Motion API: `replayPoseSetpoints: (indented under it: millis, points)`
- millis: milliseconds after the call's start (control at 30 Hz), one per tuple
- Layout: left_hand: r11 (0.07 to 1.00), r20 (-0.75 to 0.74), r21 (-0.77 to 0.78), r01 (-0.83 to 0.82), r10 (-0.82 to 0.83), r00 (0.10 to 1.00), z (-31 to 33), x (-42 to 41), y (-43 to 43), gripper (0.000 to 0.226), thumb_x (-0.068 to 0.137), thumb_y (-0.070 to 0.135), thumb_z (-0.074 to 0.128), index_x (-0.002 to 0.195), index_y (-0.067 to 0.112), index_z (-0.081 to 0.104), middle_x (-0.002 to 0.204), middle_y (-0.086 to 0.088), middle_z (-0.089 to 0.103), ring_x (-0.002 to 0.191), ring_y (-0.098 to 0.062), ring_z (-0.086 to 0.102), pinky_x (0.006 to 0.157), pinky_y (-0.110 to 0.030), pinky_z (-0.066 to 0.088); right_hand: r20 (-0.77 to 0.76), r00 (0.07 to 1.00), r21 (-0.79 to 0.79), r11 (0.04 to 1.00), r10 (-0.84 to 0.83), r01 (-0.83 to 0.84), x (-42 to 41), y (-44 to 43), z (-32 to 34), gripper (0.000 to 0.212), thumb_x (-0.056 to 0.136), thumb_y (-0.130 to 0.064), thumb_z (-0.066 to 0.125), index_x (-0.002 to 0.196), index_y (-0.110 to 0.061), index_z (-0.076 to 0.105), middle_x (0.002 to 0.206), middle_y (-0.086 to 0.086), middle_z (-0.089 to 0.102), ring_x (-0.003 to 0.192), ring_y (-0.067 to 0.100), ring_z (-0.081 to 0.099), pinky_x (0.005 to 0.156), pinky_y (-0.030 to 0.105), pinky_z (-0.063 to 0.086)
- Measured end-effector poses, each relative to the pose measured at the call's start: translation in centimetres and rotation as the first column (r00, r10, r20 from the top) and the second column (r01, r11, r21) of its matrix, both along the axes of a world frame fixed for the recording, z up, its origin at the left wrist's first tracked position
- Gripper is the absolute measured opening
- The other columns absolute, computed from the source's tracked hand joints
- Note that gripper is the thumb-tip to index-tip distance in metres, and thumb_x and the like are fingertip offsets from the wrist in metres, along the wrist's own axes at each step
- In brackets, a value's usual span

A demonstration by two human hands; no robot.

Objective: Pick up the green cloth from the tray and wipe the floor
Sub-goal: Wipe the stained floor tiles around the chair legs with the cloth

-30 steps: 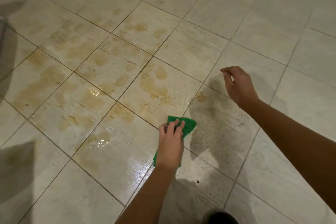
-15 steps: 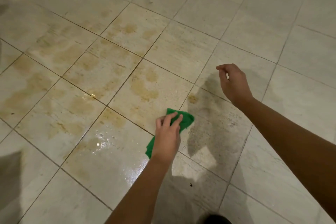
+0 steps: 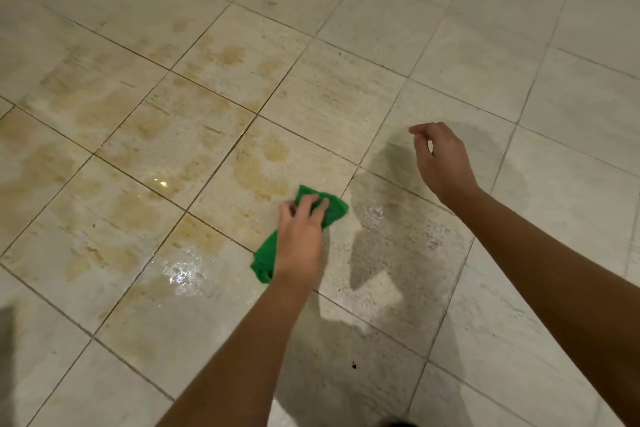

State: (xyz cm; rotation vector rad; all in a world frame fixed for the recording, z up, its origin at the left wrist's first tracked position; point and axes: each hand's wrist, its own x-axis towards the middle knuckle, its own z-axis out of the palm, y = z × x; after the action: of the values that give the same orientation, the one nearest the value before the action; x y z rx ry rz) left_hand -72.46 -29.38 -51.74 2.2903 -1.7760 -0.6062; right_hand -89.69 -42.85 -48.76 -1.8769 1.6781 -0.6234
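I'm mid-wipe: my left hand (image 3: 299,239) presses the cloth (image 3: 334,208) to the floor (image 3: 450,45) with flat fingers. My right hand (image 3: 443,163) hangs loosely curled, empty. Next, push into the stains (image 3: 256,173).

Your only view comes from the wide-angle camera on your head. It faces forward and steeply down onto the tiled floor (image 3: 467,45), close enough that your left forearm (image 3: 249,350) and right forearm (image 3: 540,260) enter from the lower and right edges.

Indoor room, likely home: beige stone-look tiled floor (image 3: 346,97), brown grout lines, wet stains.
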Motion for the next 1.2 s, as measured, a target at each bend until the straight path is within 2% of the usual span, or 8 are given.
replayPoseSetpoints:
  millis: [133,267,400,600,733,967,1100,1200]
  points:
    - [0.963,-0.04,-0.017,0.271,-0.271,0.962,-0.1,-3.5,0.0,0.056,0.09,-0.003,0.039,0.141,0.017,0.03,0.148,-0.001,0.026,0.121,-0.023,0.028,0.11,-0.033,0.029,0.002,0.999,-0.008,0.999,0.048,-0.048,1.6,0.4,-0.4,0.029,0.096,-0.014,0.037,0.116,-0.005,0.056,0.119,0.012,0.057,0.109,0.022,0.053,0.093,0.025,0.038]
    - [0.943,0.115,-0.032,0.33,-0.325,0.939,-0.2,-3.4,-4.5,0.054,0.091,0.003,0.039,0.142,0.013,0.023,0.149,-0.004,0.022,0.12,-0.025,0.029,0.103,-0.029,0.03,-0.005,0.994,-0.06,0.992,0.109,-0.109,3.0,0.4,0.2,0.028,0.097,-0.014,0.037,0.116,-0.006,0.057,0.117,0.01,0.057,0.108,0.021,0.053,0.09,0.022,0.037]
    - [0.98,0.056,-0.057,0.19,-0.187,0.981,0.0,-0.5,-5.7,0.051,0.09,0.001,0.041,0.139,0.015,0.033,0.144,-0.006,0.031,0.119,-0.027,0.033,0.099,-0.03,0.034,0.0,0.997,-0.107,0.991,0.077,-0.076,2.1,-0.5,1.4,0.028,0.096,-0.013,0.038,0.114,-0.005,0.057,0.114,0.011,0.058,0.107,0.022,0.053,0.093,0.027,0.039]
    - [0.999,0.097,-0.012,-0.044,0.045,0.994,0.6,3.6,1.3,0.06,0.088,0.003,0.046,0.142,0.018,0.026,0.148,0.002,0.027,0.12,-0.022,0.027,0.109,-0.03,0.027,-0.027,0.995,-0.049,0.994,0.095,-0.096,1.7,0.8,0.7,0.028,0.096,-0.014,0.038,0.114,-0.006,0.057,0.115,0.009,0.058,0.108,0.022,0.053,0.093,0.029,0.04]
    - [0.997,0.067,0.046,0.057,-0.06,0.996,1.5,0.5,4.4,0.054,0.094,0.014,0.036,0.145,0.017,0.019,0.152,0.0,0.02,0.125,-0.024,0.026,0.111,-0.03,0.023,-0.066,0.971,0.019,0.973,0.231,-0.23,3.7,3.0,-0.5,0.028,0.096,-0.015,0.039,0.116,-0.007,0.056,0.117,0.01,0.057,0.111,0.023,0.051,0.092,0.031,0.04]
    - [0.993,0.183,-0.005,0.116,-0.113,0.977,0.2,4.8,1.3,0.062,0.088,-0.003,0.04,0.144,0.016,0.02,0.152,-0.005,0.022,0.126,-0.029,0.03,0.109,-0.034,0.028,-0.122,0.932,0.049,0.94,0.341,-0.337,5.9,4.0,-0.7,0.029,0.096,-0.014,0.038,0.118,-0.006,0.054,0.119,0.012,0.055,0.112,0.025,0.049,0.09,0.033,0.04]
    - [0.993,0.212,-0.043,-0.108,0.115,0.971,-0.4,8.4,3.5,0.063,0.088,-0.002,0.045,0.143,0.018,0.023,0.15,-0.002,0.026,0.122,-0.026,0.031,0.109,-0.034,0.03,-0.107,0.945,0.032,0.951,0.31,-0.308,6.2,3.6,-0.5,0.028,0.096,-0.015,0.038,0.117,-0.007,0.055,0.119,0.01,0.055,0.113,0.024,0.049,0.091,0.032,0.039]
    - [0.976,0.121,-0.029,-0.214,0.216,0.969,-0.4,7.8,7.7,0.056,0.092,0.006,0.043,0.143,0.017,0.024,0.149,-0.002,0.027,0.122,-0.025,0.03,0.109,-0.031,0.031,-0.123,0.931,0.025,0.939,0.344,-0.344,6.7,3.6,-0.6,0.028,0.096,-0.014,0.038,0.117,-0.006,0.055,0.118,0.012,0.056,0.111,0.024,0.05,0.089,0.031,0.04]
